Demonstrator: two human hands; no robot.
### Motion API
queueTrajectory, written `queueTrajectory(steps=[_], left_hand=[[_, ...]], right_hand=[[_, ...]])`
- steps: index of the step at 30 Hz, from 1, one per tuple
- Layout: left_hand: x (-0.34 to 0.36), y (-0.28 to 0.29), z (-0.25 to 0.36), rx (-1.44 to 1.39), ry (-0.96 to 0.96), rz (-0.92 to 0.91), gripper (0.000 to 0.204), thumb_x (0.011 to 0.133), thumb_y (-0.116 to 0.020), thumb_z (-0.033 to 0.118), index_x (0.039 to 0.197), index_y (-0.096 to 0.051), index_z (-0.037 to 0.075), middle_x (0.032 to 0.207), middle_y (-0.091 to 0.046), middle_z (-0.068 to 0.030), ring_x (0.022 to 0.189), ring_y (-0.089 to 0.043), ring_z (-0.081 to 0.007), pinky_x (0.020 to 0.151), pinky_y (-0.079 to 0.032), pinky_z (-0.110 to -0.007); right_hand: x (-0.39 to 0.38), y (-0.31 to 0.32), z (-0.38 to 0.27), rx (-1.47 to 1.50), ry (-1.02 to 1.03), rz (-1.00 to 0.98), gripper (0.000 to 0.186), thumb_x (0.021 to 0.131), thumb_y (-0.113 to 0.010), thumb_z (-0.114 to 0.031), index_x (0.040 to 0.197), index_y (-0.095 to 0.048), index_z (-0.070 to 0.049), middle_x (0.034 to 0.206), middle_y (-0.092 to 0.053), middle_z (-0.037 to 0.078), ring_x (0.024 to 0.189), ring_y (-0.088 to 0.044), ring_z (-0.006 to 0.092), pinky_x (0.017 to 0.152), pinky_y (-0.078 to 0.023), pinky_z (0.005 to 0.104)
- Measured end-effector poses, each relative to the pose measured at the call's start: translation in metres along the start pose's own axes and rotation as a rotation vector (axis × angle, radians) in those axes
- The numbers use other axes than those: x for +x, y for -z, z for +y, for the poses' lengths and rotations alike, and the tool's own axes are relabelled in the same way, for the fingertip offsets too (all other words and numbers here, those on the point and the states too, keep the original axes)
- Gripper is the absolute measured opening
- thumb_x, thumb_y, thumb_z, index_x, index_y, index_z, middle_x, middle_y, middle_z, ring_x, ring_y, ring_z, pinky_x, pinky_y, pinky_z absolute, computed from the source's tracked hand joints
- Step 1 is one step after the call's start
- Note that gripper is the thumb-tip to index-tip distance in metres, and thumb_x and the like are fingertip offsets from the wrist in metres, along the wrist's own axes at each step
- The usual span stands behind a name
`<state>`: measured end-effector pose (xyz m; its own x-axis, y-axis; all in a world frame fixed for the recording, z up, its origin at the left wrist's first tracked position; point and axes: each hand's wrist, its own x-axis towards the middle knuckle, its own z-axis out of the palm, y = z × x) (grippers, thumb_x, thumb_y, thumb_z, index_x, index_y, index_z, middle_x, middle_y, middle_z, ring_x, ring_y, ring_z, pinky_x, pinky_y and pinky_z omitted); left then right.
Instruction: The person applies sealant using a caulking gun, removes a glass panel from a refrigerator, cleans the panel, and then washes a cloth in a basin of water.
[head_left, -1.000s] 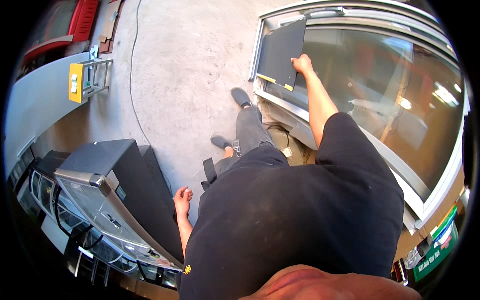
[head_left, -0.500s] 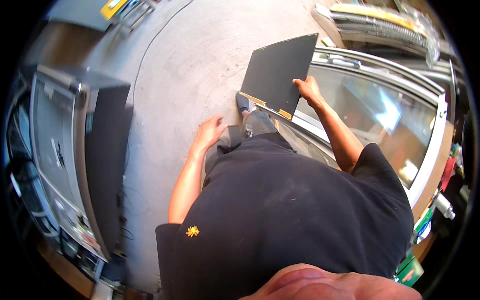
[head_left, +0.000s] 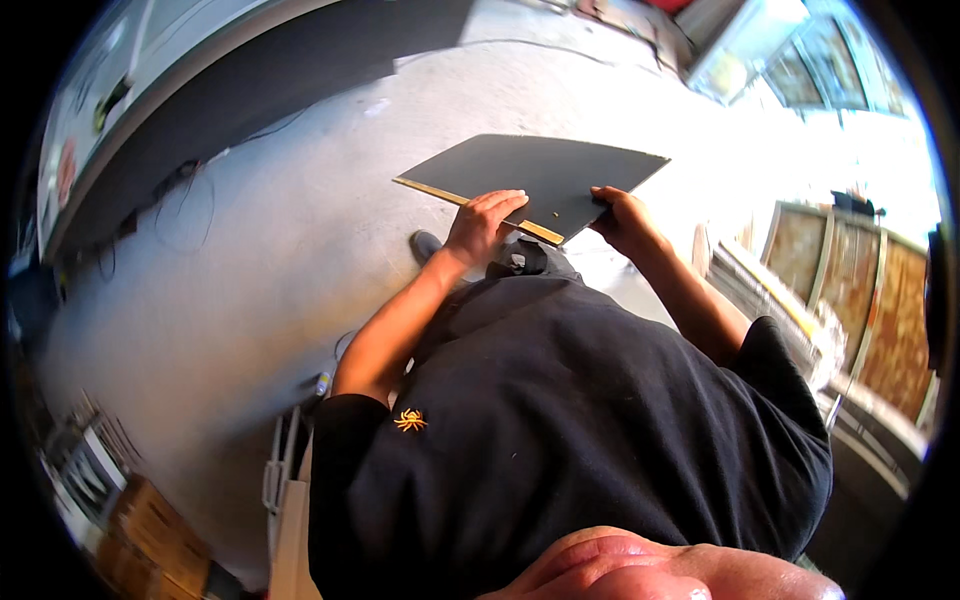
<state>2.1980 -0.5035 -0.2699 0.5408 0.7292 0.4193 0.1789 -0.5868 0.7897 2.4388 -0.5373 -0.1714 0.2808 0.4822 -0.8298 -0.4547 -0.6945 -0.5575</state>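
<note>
Gripping right hand point(head_left: 628, 218): grasping a thin, flat, dark-grey, straight-edged panel point(head_left: 550, 170) by its right side, the thumb on the upper face and the other fingers mostly out of sight beneath.
Left hand point(head_left: 482, 222): touching the panel at its near edge, fingers laid side by side over the upper face; the thumb is hidden, so I cannot tell whether this hand clamps the panel or only rests on it.
Panel: out in front of the body, raised above a pale grey concrete floor point(head_left: 320, 220), reaching away beyond both hands.
Near edge of panel: bears a longer yellow strip point(head_left: 428, 189) to the left of the left hand and a shorter yellow strip point(head_left: 541, 232) between the hands.
Black short-sleeved cloth shirt point(head_left: 590, 420): on the torso, with an orange spider-shaped emblem point(head_left: 410, 420) toward the left sleeve.
Dark rounded shoe point(head_left: 425, 244): on the floor, partly hidden by the left forearm.
Floor, upper left: a long dark-grey box-shaped cabinet point(head_left: 270, 80), a thin dark looped cable point(head_left: 211, 210) beside it.
Lower left: a brown cardboard box point(head_left: 165, 530).
Right: rust-brown upright boards point(head_left: 850, 275) with pale bars.
</note>
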Motion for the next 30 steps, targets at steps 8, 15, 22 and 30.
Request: queueTrajectory(steps=[8,15,22,30], left_hand=[[-0.009,-0.026,0.152,0.240,0.201,0.463,0.035,0.062,-0.068,-0.014,0.093,-0.065,0.002,0.095,-0.069,-0.0116,0.090,-0.067,-0.0291,0.078,-0.053,-0.034],[0.006,0.038,0.358,0.617,0.346,0.698,0.017,0.073,-0.079,0.013,0.082,-0.066,0.005,0.072,-0.067,-0.0086,0.064,-0.065,-0.0240,0.057,-0.049,-0.030],[-0.070,0.294,0.388,0.716,0.644,0.985,0.018,0.078,-0.076,0.014,0.089,-0.069,0.002,0.080,-0.070,-0.0077,0.070,-0.064,-0.0164,0.069,-0.050,-0.029],[-0.199,0.462,0.461,0.988,0.680,1.656,0.016,0.085,-0.070,0.011,0.094,-0.066,-0.002,0.085,-0.065,0.0002,0.076,-0.052,-0.0073,0.071,-0.045,-0.024]], right_hand=[[-0.029,0.061,-0.056,-0.080,-0.301,-0.715,0.019,0.095,-0.047,-0.015,0.098,-0.049,0.004,0.078,-0.058,0.012,0.070,-0.060,0.0169,0.050,-0.047,0.0203],[-0.188,0.034,-0.134,-0.297,-0.655,-1.143,0.045,0.098,-0.043,-0.036,0.107,-0.058,0.005,0.072,-0.063,0.011,0.051,-0.052,0.0092,0.040,-0.036,0.0153],[-0.278,-0.240,-0.137,-0.739,0.041,-1.651,0.060,0.096,-0.043,-0.054,0.106,-0.063,0.001,0.074,-0.065,0.012,0.054,-0.060,0.0154,0.045,-0.043,0.0225],[-0.332,-0.522,-0.072,-0.240,1.200,-1.407,0.042,0.099,-0.048,-0.032,0.127,-0.047,0.000,0.120,-0.054,0.010,0.113,-0.052,0.0177,0.094,-0.042,0.0331]])
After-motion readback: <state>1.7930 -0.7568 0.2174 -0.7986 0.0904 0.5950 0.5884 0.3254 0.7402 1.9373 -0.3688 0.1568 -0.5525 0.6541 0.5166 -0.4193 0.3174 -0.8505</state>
